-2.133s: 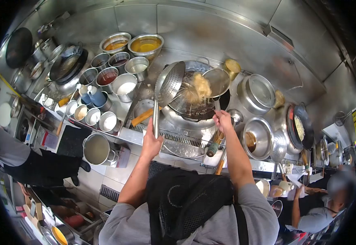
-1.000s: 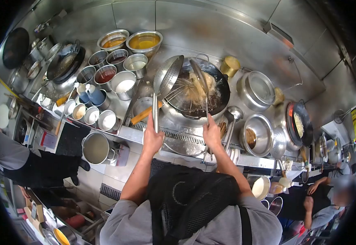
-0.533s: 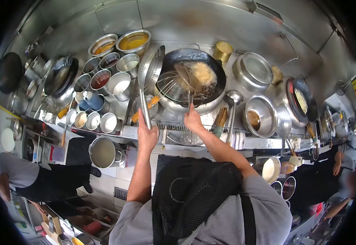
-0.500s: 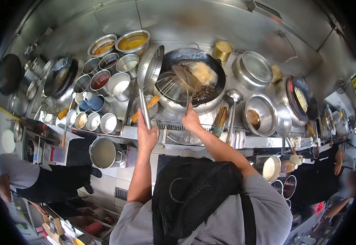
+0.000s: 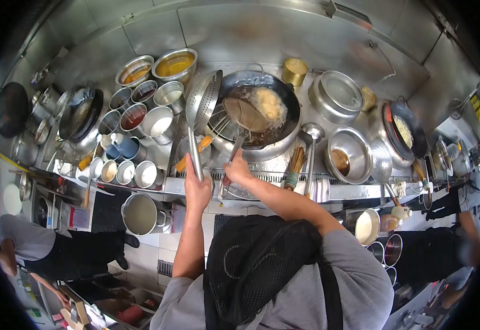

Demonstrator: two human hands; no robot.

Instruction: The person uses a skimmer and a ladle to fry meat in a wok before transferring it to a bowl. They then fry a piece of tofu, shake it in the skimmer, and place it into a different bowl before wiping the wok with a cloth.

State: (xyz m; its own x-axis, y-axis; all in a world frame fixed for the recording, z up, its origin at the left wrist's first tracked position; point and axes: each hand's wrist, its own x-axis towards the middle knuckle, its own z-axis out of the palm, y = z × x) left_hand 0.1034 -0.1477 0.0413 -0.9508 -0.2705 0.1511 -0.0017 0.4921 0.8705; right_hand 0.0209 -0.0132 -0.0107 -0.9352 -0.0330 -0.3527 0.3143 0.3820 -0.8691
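My left hand (image 5: 198, 190) is closed around the long handle of a large perforated skimmer (image 5: 206, 102), held up at the wok's left edge. In my right hand (image 5: 236, 169) is the handle of a fine-mesh skimmer (image 5: 244, 114). Its round head lies over the left half of the wok (image 5: 293, 104), to the left of a pale golden piece of food (image 5: 270, 104) bubbling in dark oil. A wire spider strainer (image 5: 218, 127) with an orange handle rests at the wok's left side, partly covered by the mesh skimmer.
Metal pots of sauces (image 5: 157, 121) and bowls of yellow liquid (image 5: 175, 64) stand left of the wok. To its right are a ladle (image 5: 312, 132), a bamboo brush (image 5: 295, 165) and a steel bowl (image 5: 355, 148). People stand at both sides; a stockpot (image 5: 141, 213) sits behind left.
My right hand has moved left and back toward me. The mesh skimmer's head has shifted left, away from the food. My left hand still grips the perforated skimmer.
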